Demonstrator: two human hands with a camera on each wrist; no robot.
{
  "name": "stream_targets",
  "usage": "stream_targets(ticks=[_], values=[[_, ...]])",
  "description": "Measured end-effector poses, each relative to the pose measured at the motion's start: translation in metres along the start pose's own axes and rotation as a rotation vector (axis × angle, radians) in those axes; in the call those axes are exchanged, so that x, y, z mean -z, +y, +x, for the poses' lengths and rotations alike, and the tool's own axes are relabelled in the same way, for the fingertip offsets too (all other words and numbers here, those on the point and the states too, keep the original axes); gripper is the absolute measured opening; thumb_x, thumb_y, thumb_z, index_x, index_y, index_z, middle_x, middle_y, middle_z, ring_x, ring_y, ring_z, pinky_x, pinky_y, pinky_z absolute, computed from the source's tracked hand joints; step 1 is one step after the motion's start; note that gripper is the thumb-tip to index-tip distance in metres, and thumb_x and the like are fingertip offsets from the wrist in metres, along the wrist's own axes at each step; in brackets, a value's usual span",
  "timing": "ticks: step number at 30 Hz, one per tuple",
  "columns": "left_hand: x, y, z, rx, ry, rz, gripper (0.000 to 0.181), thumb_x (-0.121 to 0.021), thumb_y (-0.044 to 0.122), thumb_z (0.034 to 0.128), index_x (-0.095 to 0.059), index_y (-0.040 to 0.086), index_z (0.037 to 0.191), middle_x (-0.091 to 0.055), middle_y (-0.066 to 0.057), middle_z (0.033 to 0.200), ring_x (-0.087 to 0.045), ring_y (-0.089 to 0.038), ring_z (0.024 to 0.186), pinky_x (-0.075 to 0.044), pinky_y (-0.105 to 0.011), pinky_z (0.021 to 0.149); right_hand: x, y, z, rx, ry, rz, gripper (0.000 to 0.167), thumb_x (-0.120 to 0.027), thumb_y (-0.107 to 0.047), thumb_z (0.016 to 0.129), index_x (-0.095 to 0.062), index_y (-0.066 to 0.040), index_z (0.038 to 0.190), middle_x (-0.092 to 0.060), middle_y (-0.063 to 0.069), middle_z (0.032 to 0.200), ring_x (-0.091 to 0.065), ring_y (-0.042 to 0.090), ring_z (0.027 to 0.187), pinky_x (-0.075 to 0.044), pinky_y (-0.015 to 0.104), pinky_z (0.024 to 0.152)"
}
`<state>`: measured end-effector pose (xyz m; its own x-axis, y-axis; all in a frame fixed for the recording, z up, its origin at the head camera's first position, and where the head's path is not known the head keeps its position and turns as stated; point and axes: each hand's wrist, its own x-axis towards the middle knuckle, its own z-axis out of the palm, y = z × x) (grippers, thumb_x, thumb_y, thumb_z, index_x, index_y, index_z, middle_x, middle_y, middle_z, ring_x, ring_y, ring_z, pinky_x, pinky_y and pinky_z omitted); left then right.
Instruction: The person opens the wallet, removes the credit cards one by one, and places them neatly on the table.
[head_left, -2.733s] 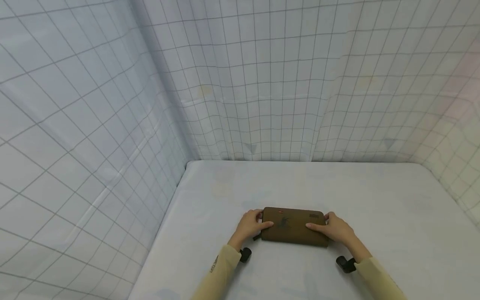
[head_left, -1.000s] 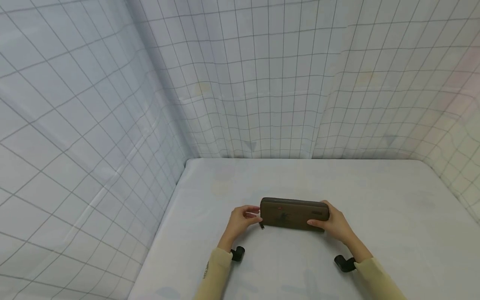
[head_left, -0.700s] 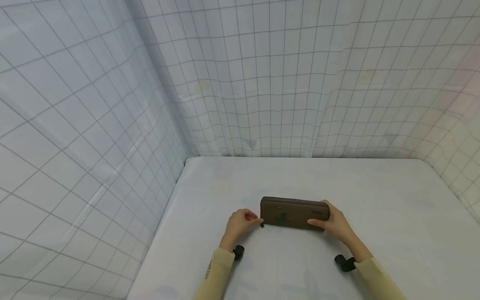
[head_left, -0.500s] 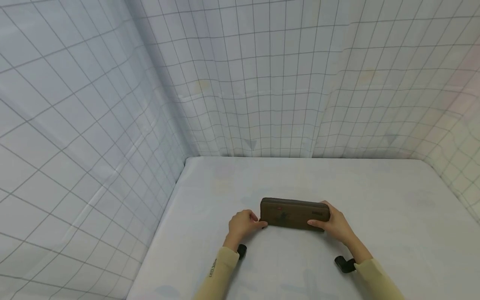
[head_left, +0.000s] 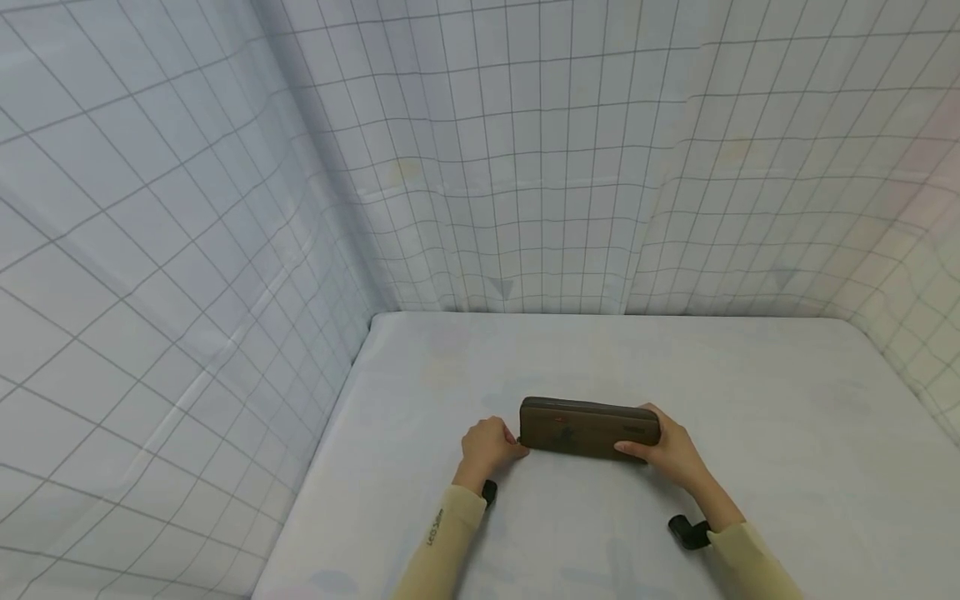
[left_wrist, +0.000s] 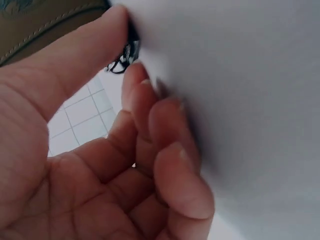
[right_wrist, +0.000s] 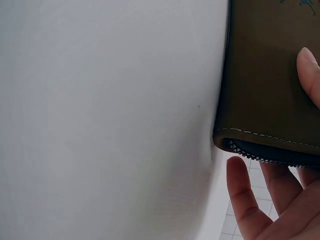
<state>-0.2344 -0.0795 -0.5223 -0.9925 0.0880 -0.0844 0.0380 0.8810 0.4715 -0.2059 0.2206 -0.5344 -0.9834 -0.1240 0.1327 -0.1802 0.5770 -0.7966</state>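
- On the white tabletop [head_left: 420, 375], near the middle, a brown zip wallet [head_left: 588, 432] is standing on one long edge, its broad face turned toward the person.
- At the wallet's right end, the right hand [head_left: 671, 454] is gripping it: the thumb [right_wrist: 310, 80] is pressing the broad face, while the other fingers [right_wrist: 242, 190] are reaching around the end and behind.
- By the lower left corner, the left hand [head_left: 489, 443] is curling in, its thumb and forefinger pinching the zip pull [left_wrist: 131, 52]; the remaining fingers are bending beside the tabletop.
- Across the wallet's face, a dark motif [head_left: 564, 435] is sitting left of centre, with a small red mark [head_left: 560, 419] showing just above it.
- Around the end nearest the right hand, zip teeth [right_wrist: 265, 160] are following the edge below a line of pale stitching.
- Over both forearms, pale yellow sleeves [head_left: 448, 533] are reaching toward the wrists, the left one carrying dark lettering [head_left: 435, 527].
- Behind the tabletop, white cloth [head_left: 562, 167] with a grey grid is hanging.
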Motion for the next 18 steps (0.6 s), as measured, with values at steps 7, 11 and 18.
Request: stream_targets(ticks=[7,11,18], values=[[0.008,0.007,0.007,0.022,-0.083,0.025,0.025,-0.084,0.025,0.0690,-0.064,0.012,0.062,-0.056,0.003,0.060,-0.050,-0.015,0.054,-0.041,-0.031,0.048,0.000,0.002,-0.003,0.013,0.022,-0.035,0.051,-0.080,-0.041,0.075,-0.056,-0.016,0.113,-0.063,0.003,0.102,-0.056,0.022,0.090,-0.044,0.043,0.075],[0.010,0.009,0.011,0.037,-0.129,0.059,0.026,-0.084,0.026,0.0701,-0.064,0.010,0.065,-0.056,0.001,0.062,-0.050,-0.016,0.055,-0.041,-0.031,0.049,0.000,0.002,-0.003,0.017,0.030,-0.034,0.051,-0.080,-0.040,0.075,-0.056,-0.016,0.112,-0.064,0.003,0.101,-0.057,0.022,0.091,-0.044,0.044,0.076],[0.014,0.002,0.013,-0.002,-0.179,0.056,0.029,-0.079,0.025,0.0754,-0.061,0.011,0.058,-0.051,0.003,0.057,-0.043,-0.013,0.052,-0.035,-0.027,0.046,-0.002,0.001,-0.003,0.008,0.031,-0.022,0.051,-0.081,-0.041,0.073,-0.058,-0.017,0.111,-0.064,0.001,0.099,-0.057,0.021,0.088,-0.044,0.042,0.075]])
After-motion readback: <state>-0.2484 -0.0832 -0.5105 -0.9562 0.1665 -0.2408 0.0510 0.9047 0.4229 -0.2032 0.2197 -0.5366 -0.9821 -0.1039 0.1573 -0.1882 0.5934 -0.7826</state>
